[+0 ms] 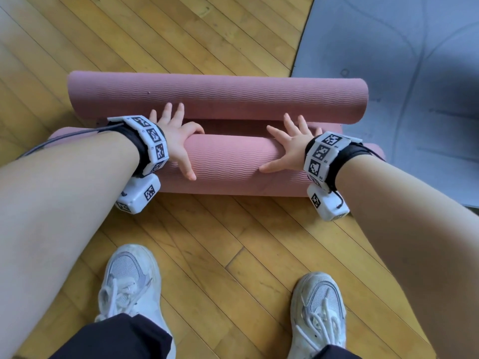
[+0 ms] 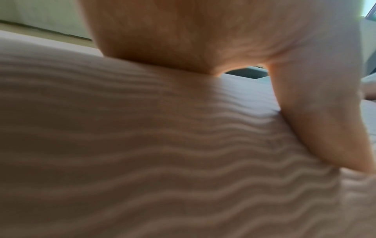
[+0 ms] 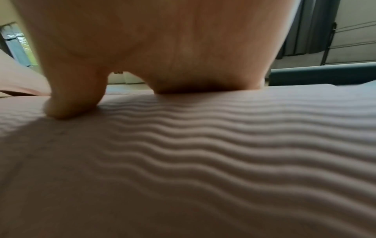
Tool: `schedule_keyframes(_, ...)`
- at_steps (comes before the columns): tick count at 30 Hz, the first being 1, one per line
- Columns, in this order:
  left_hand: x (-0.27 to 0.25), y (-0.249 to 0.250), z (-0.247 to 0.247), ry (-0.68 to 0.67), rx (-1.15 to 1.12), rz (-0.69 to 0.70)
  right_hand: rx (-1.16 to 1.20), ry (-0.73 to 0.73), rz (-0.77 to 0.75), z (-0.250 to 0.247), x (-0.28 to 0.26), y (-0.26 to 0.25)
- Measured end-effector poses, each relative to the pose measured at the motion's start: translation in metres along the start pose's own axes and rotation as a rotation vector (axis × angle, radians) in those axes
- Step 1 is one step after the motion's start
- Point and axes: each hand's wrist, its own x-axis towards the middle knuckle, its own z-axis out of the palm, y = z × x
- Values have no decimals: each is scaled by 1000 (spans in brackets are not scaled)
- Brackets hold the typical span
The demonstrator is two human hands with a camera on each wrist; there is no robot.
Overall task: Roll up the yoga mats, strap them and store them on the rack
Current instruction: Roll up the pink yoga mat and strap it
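Note:
A pink ribbed yoga mat lies across the wooden floor, curled into two rolls. The near roll (image 1: 228,161) is under both my hands; the far roll (image 1: 220,97) lies just beyond it, with a narrow flat strip between them. My left hand (image 1: 176,136) presses on the near roll's left part with fingers spread, fingertips reaching over its far side. My right hand (image 1: 293,143) presses on the right part, fingers spread and straight. In the wrist views each palm sits flat on the wavy mat surface (image 2: 142,161) (image 3: 223,161), with the left thumb (image 2: 317,112) and right thumb (image 3: 75,90) pressing down.
A grey-blue mat (image 1: 401,73) lies unrolled at the upper right, close to the pink mat's right end. My white sneakers (image 1: 129,278) (image 1: 318,307) stand on the wooden floor (image 1: 220,242) just behind the near roll. A dark metal frame (image 3: 333,40) stands far right.

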Motion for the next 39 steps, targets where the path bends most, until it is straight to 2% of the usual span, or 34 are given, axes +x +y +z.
schedule_keyframes(6, -1, 1, 1, 11, -11, -4, -22, 115, -42, 12, -12, 0)
schedule_keyframes(10, -7, 1, -1, 69, -54, 0, 12, 65, -28, 1, -6, 1)
schedule_keyframes(13, -19, -2, 6, 186, -115, 57, 29, 16, 5, -11, 3, -1)
schedule_keyframes(17, -34, 0, 28, 289, 10, 149, 56, -31, 19, -18, 15, 0)
schedule_keyframes(21, -26, 4, 32, 297, 177, 82, 69, 46, 29, -15, 18, 3)
schedule_keyframes(28, -3, 2, 3, 210, 149, 50, 18, 242, 124, -2, 14, -7)
schedule_keyframes(32, 0, 0, 1, 189, 149, 34, 7, 325, 10, 9, 4, 0)
schedule_keyframes(35, -1, 1, 0, 190, 154, 30, -150, 276, -77, 13, -2, 11)
schedule_keyframes(39, -4, 4, -8, 183, 174, 40, -279, 272, -46, 11, 0, 13)
